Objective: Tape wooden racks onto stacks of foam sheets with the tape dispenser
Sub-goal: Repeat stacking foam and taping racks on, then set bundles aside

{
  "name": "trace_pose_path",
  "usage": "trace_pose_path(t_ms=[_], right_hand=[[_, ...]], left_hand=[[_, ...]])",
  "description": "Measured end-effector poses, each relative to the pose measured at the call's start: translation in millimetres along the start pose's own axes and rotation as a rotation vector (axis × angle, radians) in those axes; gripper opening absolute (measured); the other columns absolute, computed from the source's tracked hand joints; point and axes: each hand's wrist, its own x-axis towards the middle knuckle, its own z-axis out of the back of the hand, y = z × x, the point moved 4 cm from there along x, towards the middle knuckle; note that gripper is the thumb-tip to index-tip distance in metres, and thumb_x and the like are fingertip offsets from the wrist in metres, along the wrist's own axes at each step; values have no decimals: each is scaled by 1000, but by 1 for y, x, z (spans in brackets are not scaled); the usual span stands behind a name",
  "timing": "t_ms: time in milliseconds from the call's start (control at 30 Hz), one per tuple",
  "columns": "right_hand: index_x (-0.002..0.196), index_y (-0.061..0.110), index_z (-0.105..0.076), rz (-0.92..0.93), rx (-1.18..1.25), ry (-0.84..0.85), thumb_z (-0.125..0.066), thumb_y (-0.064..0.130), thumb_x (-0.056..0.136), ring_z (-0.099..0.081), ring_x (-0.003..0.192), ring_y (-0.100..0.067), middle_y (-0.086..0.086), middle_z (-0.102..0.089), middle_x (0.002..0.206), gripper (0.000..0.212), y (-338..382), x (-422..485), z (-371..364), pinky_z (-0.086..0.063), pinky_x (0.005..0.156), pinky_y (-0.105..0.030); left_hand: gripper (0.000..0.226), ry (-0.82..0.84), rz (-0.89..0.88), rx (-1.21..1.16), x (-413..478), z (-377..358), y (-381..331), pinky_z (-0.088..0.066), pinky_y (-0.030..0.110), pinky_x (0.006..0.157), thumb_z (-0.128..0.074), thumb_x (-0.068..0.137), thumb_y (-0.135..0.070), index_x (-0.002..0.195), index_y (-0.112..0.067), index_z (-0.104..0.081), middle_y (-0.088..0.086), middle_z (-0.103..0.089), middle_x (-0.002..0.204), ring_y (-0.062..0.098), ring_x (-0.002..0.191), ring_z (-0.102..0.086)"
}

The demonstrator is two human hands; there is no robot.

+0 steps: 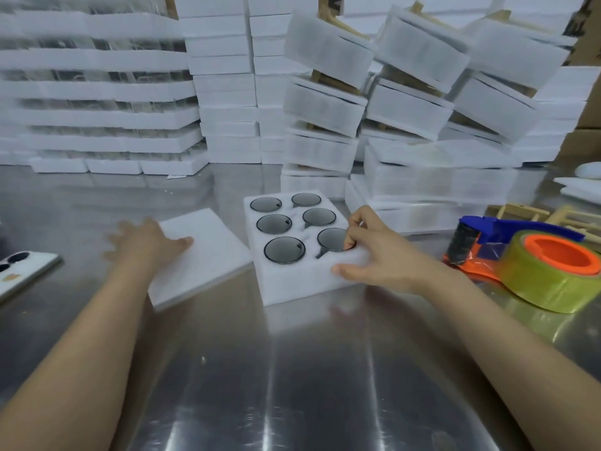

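Foam block (292, 281) with six round wells holding dark glasses (284, 250) sat at the middle of the steel tabletop (292, 369). The right grip (374, 252) held its near right corner, with fingers curled, one hooked into the nearest well, and the thumb pressed along the front edge. The left grip (149, 242), blurred, lay with fingers spread flat on a loose foam sheet (208, 262) just beside the block's left side. The tape dispenser (520, 255), orange and blue with a yellowish roll, rested on the tabletop to the right, apart from both grips. Wooden racks (520, 211) lay just behind it. Stacks of white foam (227, 92) filled the back.
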Motion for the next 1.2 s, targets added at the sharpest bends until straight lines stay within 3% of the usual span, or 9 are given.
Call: trace_pose_path(t_ms=[100, 233, 367, 533, 633, 767, 867, 933, 1200], right_hand=[[80, 25, -51, -20, 43, -4, -75, 42, 76, -44, 88, 7, 19, -33, 105, 29, -1, -1, 0, -30, 72, -9], [79, 27, -51, -45, 91, -18, -77, 39, 76, -44, 92, 0, 13, -35, 103, 28, 1, -1, 1, -32, 77, -7], [79, 21, -55, -70, 96, -72, -79, 38, 74, -45, 92, -4, 11, -38, 101, 30, 1, 0, -1, -34, 78, -8], [78, 25, -54, -92, 138, -61, -80, 41, 72, -46, 90, -2, 15, -38, 98, 31, -1, 2, -3, -36, 78, -11], [73, 25, -52, -129, 219, -24, -71, 45, 81, -45, 83, -1, 13, -38, 95, 28, -3, 2, -6, -37, 76, -13], [85, 18, -49, -369, 673, -206, -38, 47, 97, -47, 68, -6, 5, -50, 86, 33, -7, 9, 0, -41, 57, -11], [101, 28, -46, -413, 683, -276, -46, 36, 99, -50, 73, -7, 6, -51, 94, 9, -9, 10, -4, -43, 59, -11], [113, 28, -52, -362, 614, -306, -58, 30, 94, -51, 81, -7, 6, -50, 103, 20, -9, 7, -9, -41, 69, -11], [109, 16, -72, -424, 612, -439, -65, 24, 91, -63, 107, -10, 5, -69, 110, 21, -4, 15, 4, -45, 96, -23]], left_hand=[[78, 79, 24, -67, 4, 0, 7, -32, 44, 108, -59, 91, -42, 146, 1, -25, 26, -26, 151, 42, 137, -28], [58, -110, -37, -564, 3, 16, -4, -43, 36, 86, -67, 86, -10, 137, -6, -39, 23, -32, 144, 35, 104, -55], [24, 236, -85, -1107, 1, 20, -4, -55, 30, 64, -60, 85, 6, 101, -11, -62, 8, -67, 107, 15, 74, -68], [63, -504, -266, -1339, -6, 62, 1, -50, 29, 97, -58, 80, -1, 139, -12, -38, 4, -55, 133, 17, 116, -58], [33, -138, -349, -1638, -29, 53, -35, -56, 24, 78, -57, 86, -6, 119, -13, -58, -4, -71, 108, 9, 94, -68], [11, 364, -355, -1174, -85, -7, -91, -53, 19, 57, -60, 88, -5, 93, -12, -68, 1, -74, 86, 15, 72, -69], [26, 293, -394, -1111, -96, -26, -104, -55, 25, 70, -58, 88, 3, 111, -6, -64, 7, -70, 104, 19, 87, -68], [27, 231, -381, -1097, -94, -28, -106, -53, 19, 69, -57, 89, 3, 112, -11, -60, 3, -67, 103, 9, 85, -66], [25, 501, -168, -1233, -94, -43, -103, -51, 37, 84, -48, 88, -2, 109, -12, -58, 10, -67, 112, 24, 93, -64]])
